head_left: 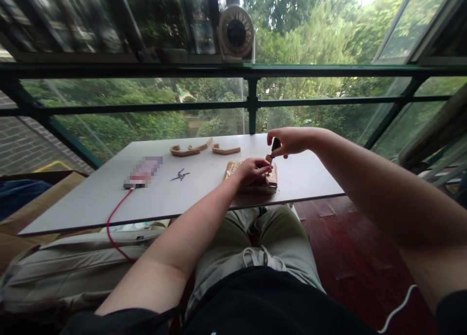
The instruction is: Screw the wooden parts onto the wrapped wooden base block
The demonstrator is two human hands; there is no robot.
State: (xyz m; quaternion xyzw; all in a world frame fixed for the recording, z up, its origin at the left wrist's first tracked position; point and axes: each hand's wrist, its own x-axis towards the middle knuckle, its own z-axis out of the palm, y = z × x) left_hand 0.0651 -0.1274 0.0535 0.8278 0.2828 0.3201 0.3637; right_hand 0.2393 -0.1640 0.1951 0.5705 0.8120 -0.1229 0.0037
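Wearing a dark shirt and olive trousers at the bottom centre of the frame, sitting close against the near edge of a white tabletop. Extending both bare forearms up the frame toward the centre.

Pressing the left hand down on a wooden assembly, fingers curled over its top and clenching it against the tabletop. Lying just right of centre, flat on the tabletop near its front edge, directly under both hands: the wooden assembly.

Pinching a small dark tool between thumb and fingers of the right hand, just above and right of the left hand. Holding the small dark tool roughly upright, lower end pointing down at the right end of the wooden assembly, beside the left fingertips; not showing clearly whether tip and wood are touching.

Lying left of the wooden assembly, well apart from it: a few loose screws. Lying further left: a phone, blurred out, with a red cable running from its near end over the front edge. Lying along the far edge, above centre-left: three curved wooden pieces, close together.

Running across the upper half of the frame: a green railing, trees behind it. Standing at upper centre: a round fan. Showing at lower right: dark red floorboards. Showing at lower left, under the tabletop: a pale cushion.
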